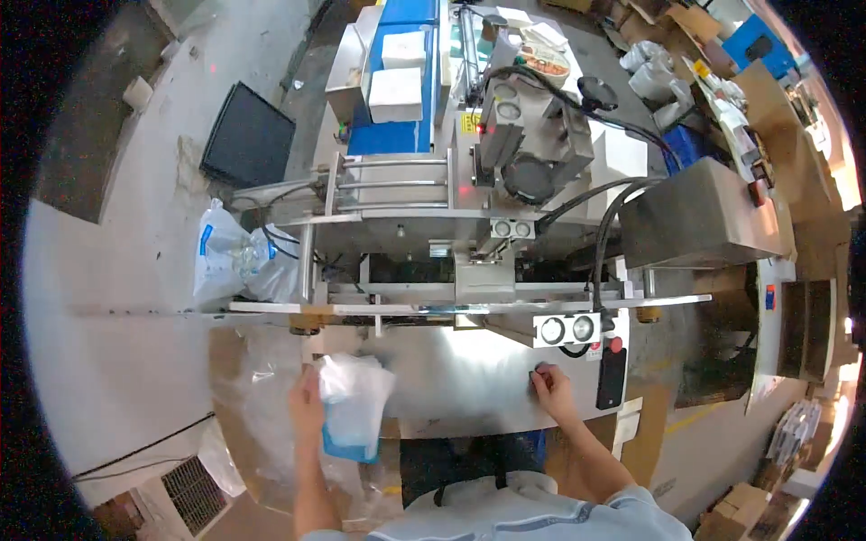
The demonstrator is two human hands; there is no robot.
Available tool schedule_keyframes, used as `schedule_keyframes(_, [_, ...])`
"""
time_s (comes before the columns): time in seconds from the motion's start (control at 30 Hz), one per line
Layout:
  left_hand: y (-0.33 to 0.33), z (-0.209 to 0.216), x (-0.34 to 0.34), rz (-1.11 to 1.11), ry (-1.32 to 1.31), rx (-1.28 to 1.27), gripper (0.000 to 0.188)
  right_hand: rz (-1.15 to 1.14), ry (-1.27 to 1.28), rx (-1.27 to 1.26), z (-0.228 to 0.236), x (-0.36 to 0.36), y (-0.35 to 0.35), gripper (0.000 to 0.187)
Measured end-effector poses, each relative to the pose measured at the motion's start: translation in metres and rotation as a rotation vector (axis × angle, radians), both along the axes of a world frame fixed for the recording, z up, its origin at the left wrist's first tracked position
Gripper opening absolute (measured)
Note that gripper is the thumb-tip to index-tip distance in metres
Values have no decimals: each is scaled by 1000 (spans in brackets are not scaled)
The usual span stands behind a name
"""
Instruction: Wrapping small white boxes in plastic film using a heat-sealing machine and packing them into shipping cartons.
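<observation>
My left hand (308,398) is closed on the edge of a thin clear plastic bag (356,397). The bag hangs by the left end of the steel worktop and has a blue band along its lower end. I cannot tell if it is one bag or several in a stack. My right hand (553,393) is over the right part of the steel worktop (460,379), its fingers pinched together. Something small and dark shows at the fingertips, too small to name. Directly ahead of both hands stands a steel packing machine (487,270).
White wrapped stacks (396,94) lie on a blue conveyor belt (388,139) beyond the machine. A red button (616,344) sits near the worktop's right end. Black cables (600,239) arch beside a steel box (699,216). Filled plastic bags (225,257) rest at left.
</observation>
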State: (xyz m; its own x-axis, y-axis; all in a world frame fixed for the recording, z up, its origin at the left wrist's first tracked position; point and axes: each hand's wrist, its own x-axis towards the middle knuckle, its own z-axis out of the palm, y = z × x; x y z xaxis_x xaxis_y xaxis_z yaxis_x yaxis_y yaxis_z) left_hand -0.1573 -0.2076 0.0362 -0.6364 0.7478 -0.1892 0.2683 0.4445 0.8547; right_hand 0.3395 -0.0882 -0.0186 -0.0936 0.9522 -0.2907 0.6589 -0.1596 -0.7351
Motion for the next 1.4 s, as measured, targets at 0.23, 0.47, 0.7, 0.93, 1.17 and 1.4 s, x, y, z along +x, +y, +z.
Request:
schedule_keyframes(0.23, [-7,29,6,-64,661,91,21,-137,120,107,-16,-8,-24,15])
schedule_keyframes(0.47, [-5,76,45,-34,421,425,12,-47,138,328,-27,8,-52,21])
schedule_keyframes(0.7, [-99,83,218,-538,477,561,11,295,529,676,47,-15,-166,103])
schedule_keyframes(0.93, [-180,64,335,-604,-15,639,17,426,636,535,74,3,-226,29])
schedule_keyframes(1.17, [-192,13,335,-555,-458,378,17,227,972,325,82,26,-226,18])
schedule_keyframes(1.4, [-152,4,336,-550,-413,170,17,385,298,693,53,37,-187,11])
